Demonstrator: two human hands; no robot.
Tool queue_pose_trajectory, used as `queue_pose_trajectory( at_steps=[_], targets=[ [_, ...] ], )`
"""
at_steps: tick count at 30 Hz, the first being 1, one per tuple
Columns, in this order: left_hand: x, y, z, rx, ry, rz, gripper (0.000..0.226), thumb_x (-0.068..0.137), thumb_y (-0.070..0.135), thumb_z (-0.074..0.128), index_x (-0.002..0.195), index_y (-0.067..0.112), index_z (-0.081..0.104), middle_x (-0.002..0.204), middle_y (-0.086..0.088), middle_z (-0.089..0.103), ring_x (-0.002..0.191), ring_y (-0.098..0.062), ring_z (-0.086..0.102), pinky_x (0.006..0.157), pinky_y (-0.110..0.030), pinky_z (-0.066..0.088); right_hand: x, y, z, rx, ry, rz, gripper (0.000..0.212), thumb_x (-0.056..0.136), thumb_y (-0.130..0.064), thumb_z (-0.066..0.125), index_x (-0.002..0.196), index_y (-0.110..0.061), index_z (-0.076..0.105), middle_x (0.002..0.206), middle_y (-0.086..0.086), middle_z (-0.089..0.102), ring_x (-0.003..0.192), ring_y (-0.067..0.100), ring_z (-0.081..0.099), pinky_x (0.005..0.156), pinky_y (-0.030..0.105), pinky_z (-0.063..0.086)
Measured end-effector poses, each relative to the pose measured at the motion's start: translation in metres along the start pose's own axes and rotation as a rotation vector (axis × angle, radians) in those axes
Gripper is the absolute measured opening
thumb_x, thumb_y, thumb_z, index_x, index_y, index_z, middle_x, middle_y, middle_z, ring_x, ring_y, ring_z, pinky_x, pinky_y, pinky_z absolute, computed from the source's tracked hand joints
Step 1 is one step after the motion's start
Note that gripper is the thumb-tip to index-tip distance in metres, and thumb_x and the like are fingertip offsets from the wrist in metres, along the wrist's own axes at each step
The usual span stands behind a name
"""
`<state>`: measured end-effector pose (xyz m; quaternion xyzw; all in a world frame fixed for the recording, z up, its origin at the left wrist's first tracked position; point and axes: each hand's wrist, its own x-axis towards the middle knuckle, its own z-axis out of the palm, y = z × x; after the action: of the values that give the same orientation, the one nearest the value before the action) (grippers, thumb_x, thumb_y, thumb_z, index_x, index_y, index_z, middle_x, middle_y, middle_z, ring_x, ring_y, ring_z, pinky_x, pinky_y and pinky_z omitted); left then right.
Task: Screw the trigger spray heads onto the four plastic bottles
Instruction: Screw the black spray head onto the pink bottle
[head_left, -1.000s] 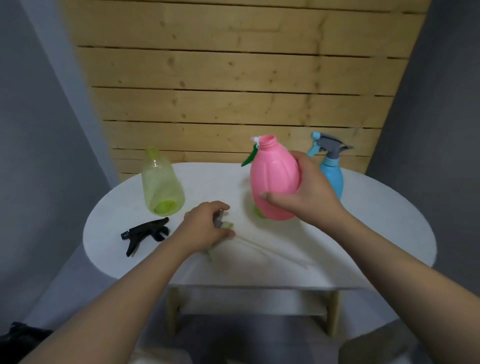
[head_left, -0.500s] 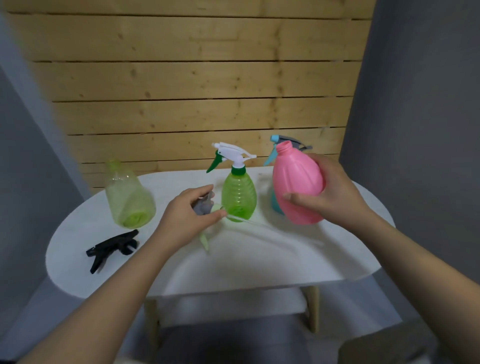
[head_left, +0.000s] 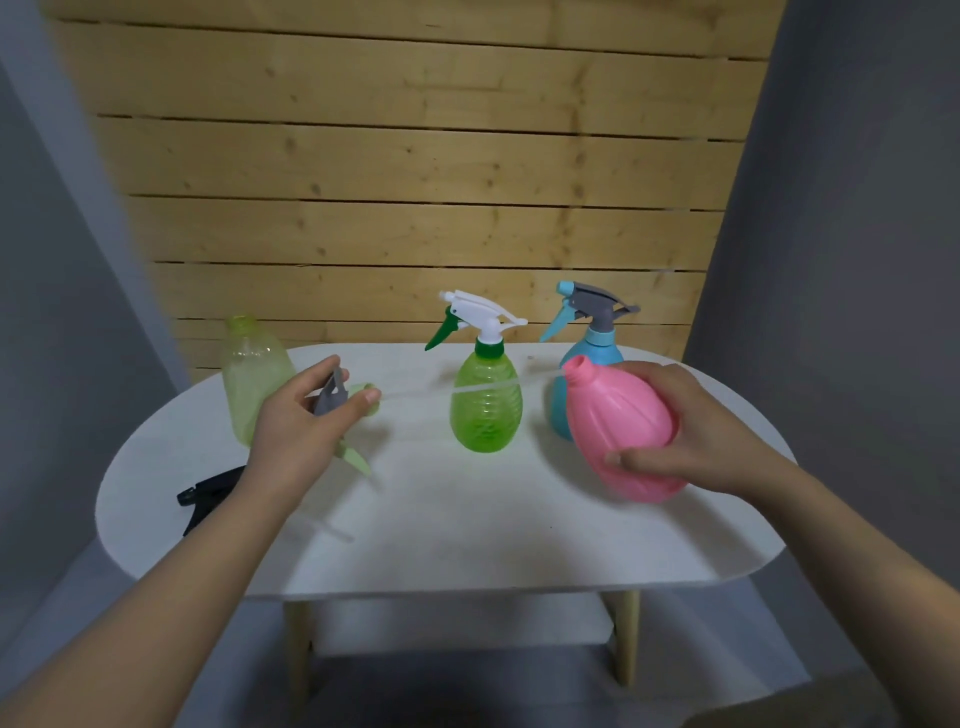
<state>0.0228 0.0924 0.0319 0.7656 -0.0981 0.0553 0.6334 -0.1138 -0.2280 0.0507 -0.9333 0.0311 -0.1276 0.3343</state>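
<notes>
The left hand (head_left: 301, 421) pinches a grey-and-pale-green trigger spray head (head_left: 337, 402) whose clear dip tube (head_left: 441, 391) reaches toward the open neck of the tilted pink plastic bottle (head_left: 618, 431), gripped by the right hand (head_left: 691, 431) above the white oval table (head_left: 467, 519).

view: just the one head cam, up above the near edge of the white table (head_left: 467, 545)
facing: forward and down, toward the wood-plank wall (head_left: 415, 182)
closeness: arm's reach, whole tabletop fits in
overlap: none, single view
</notes>
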Motion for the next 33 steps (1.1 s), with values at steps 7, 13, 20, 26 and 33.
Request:
queue_pose_trajectory(
  at_steps=[7, 13, 20, 26, 33],
  targets=[
    [0.002, -0.003, 0.000, 0.033, 0.024, 0.007, 0.065, 0.074, 0.026, 0.075, 0.133, 0.016, 0.049, 0.125, 0.003, 0.059, 0.118, -0.014, 0.054, 0.102, -0.040, 0.043, 0.002, 0.000, 0.007, -0.042, -0.024, -0.020, 0.091, 0.047, -0.046, 0.074, 0.132, -0.039, 0.040, 0.116, -0.003, 0.041, 0.108, 0.012, 0.044, 0.082, 0.011, 0.034],
    [0.002, -0.004, 0.001, 0.097, 0.029, 0.053, 0.067, 0.073, 0.026, 0.076, 0.133, 0.014, 0.048, 0.126, 0.002, 0.058, 0.115, -0.011, 0.053, 0.100, -0.033, 0.042, 0.005, 0.000, 0.008, -0.073, -0.028, -0.030, 0.095, 0.044, -0.054, 0.069, 0.133, -0.040, 0.037, 0.118, -0.003, 0.039, 0.108, 0.015, 0.045, 0.085, 0.022, 0.036],
    [0.001, 0.000, 0.003, 0.248, 0.066, 0.155, 0.063, 0.074, 0.025, 0.075, 0.131, 0.014, 0.050, 0.122, -0.003, 0.056, 0.102, -0.013, 0.052, 0.094, -0.028, 0.041, 0.006, 0.003, 0.011, -0.129, -0.054, -0.043, 0.090, 0.053, -0.043, 0.079, 0.133, -0.039, 0.038, 0.115, -0.005, 0.037, 0.104, 0.015, 0.046, 0.082, 0.022, 0.038],
    [0.001, 0.001, 0.003, 0.288, 0.056, 0.192, 0.062, 0.074, 0.022, 0.075, 0.131, 0.013, 0.051, 0.122, -0.005, 0.057, 0.102, -0.014, 0.051, 0.093, -0.027, 0.040, 0.006, 0.003, 0.012, -0.182, -0.072, -0.041, 0.088, 0.056, -0.041, 0.080, 0.132, -0.043, 0.037, 0.116, -0.004, 0.037, 0.104, 0.017, 0.046, 0.084, 0.026, 0.040],
    [-0.004, 0.005, 0.005, 0.318, 0.051, 0.302, 0.067, 0.070, 0.020, 0.078, 0.131, 0.011, 0.052, 0.112, 0.003, 0.054, 0.095, 0.005, 0.044, 0.081, 0.000, 0.031, 0.007, -0.001, 0.017, -0.253, -0.101, -0.053, 0.085, 0.056, -0.045, 0.077, 0.131, -0.046, 0.036, 0.114, -0.004, 0.037, 0.103, 0.017, 0.044, 0.084, 0.027, 0.041]
  ],
)
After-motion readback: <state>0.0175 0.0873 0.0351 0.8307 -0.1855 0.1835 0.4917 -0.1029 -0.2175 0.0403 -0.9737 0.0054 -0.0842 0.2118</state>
